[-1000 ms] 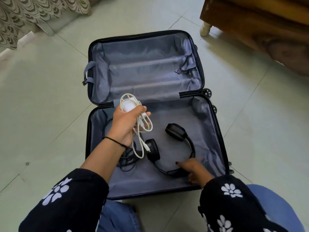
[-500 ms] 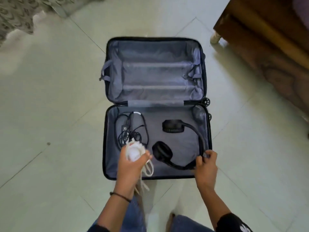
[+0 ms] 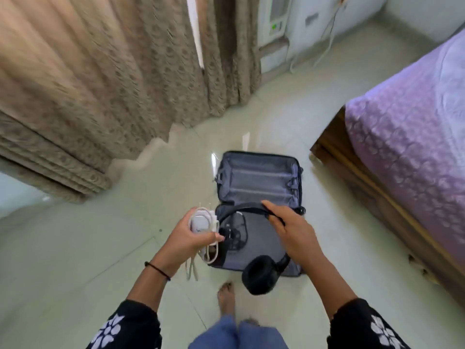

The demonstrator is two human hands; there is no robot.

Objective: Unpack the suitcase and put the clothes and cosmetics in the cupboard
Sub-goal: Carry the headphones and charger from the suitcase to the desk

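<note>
Headphones [image 3: 258,274]: I judged them light, band springy, padded cups free to swing. Best held at band top, not cups. Black, over-ear, one cup hung low, other I couldn't make out. Right hand [image 3: 294,235] curled round headband, holding them above near half of suitcase [image 3: 259,177]. Left hand [image 3: 186,240] wrapped round white charger [image 3: 201,222], floppy cable loops dangling, likely to snag. Suitcase lay open on floor [image 3: 75,248], grey lining, black cable tangle [image 3: 236,233] in near half. Bed [image 3: 415,147] at right, curtain [image 3: 100,84] far left.
</note>
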